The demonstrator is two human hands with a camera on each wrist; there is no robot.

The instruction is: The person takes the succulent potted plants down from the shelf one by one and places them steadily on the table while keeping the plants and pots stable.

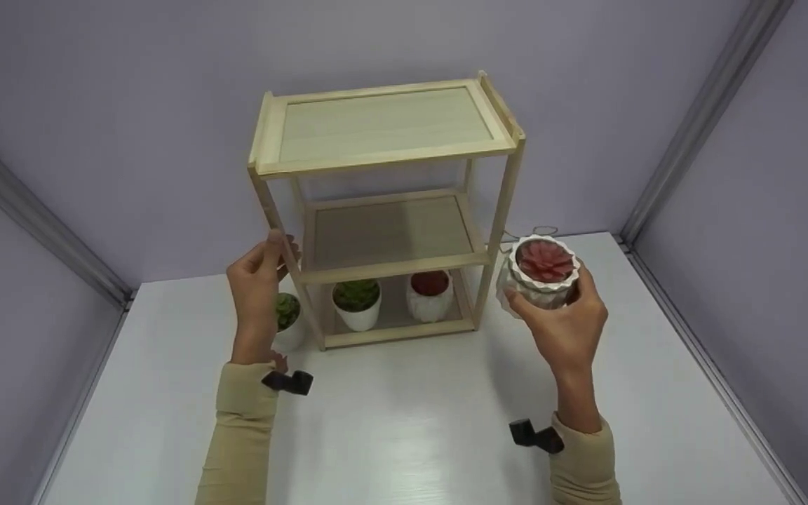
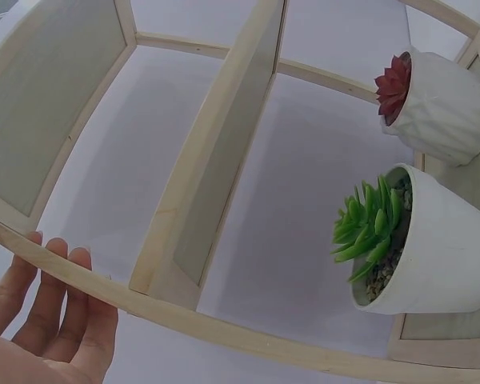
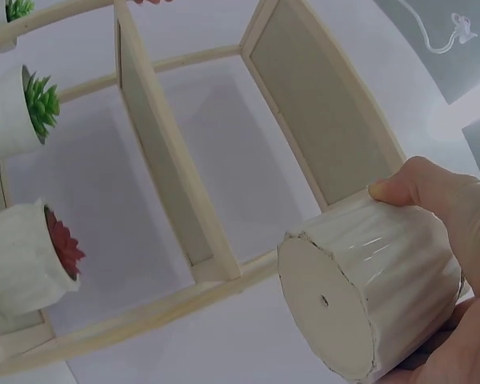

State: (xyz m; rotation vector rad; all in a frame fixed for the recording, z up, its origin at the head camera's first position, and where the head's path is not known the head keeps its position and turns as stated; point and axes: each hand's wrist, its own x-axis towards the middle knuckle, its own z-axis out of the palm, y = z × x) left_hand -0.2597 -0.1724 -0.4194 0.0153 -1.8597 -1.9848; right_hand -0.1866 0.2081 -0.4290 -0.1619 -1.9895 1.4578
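Head view shows, at the far left, a small white pot with a green plant (image 1: 287,319) standing on the white table (image 1: 404,421), just outside the wooden shelf (image 1: 383,210). Next to it we see our left hand (image 1: 258,287) with straight, relaxed fingers resting against the front left post of the shelf; it steadies the frame and does not clasp it. Inside the bottom level stand two more pots, a round one with a green plant (image 1: 358,304) and a ridged one with a red plant (image 1: 430,294). The middle and top levels carry nothing. To the right of the shelf, our right hand (image 1: 565,322) grips the faceted white pot with the red succulent (image 1: 541,273) and holds it in the air, near the front right post and about level with the middle shelf. To do this step well, we judge that we should keep the pot upright, keep the left hand on the post so the light frame does not slide, and pass the pot clear of the right post and the front rail.
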